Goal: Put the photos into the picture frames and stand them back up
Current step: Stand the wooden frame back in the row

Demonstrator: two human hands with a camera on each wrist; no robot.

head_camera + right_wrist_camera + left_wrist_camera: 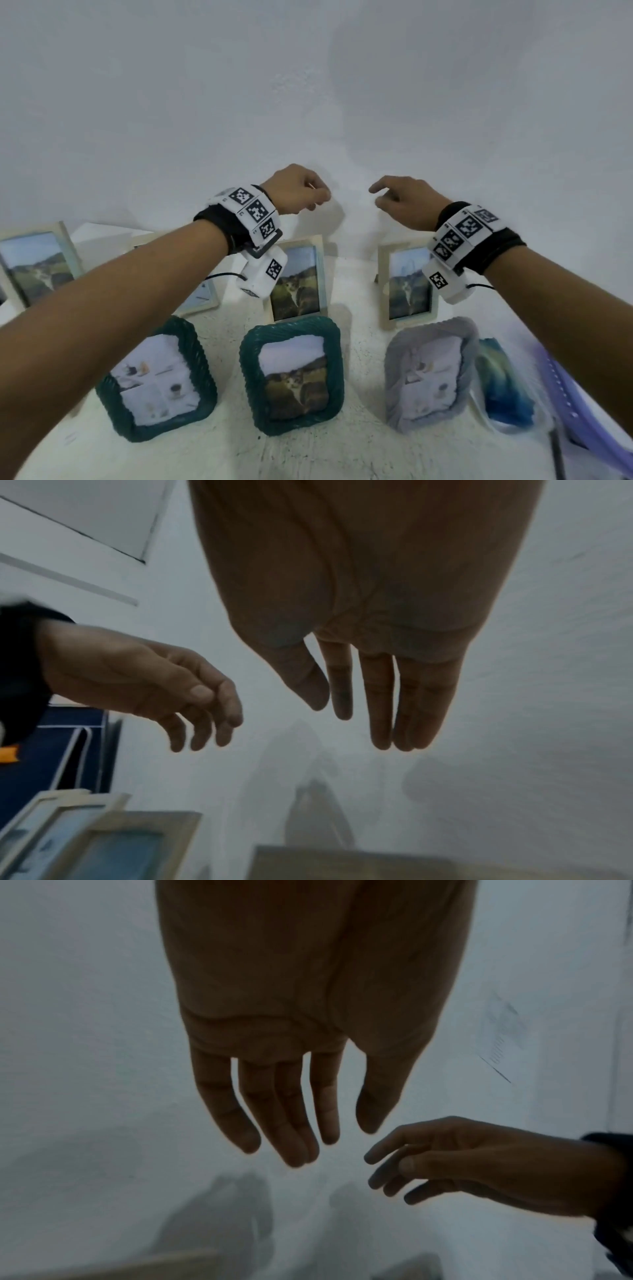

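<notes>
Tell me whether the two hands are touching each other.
Apart. The head view shows bare wall between the left hand and right hand; both wrist views agree.

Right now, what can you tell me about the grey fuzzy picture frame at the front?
The grey, soft-looking picture frame stands at the right end of the front row on the white table, leaning back a little. Its thick rounded border looks ribbed. It holds a pale photo showing small objects, too blurred to name. No hand touches it. A blue picture lies flat just to its right.
</notes>
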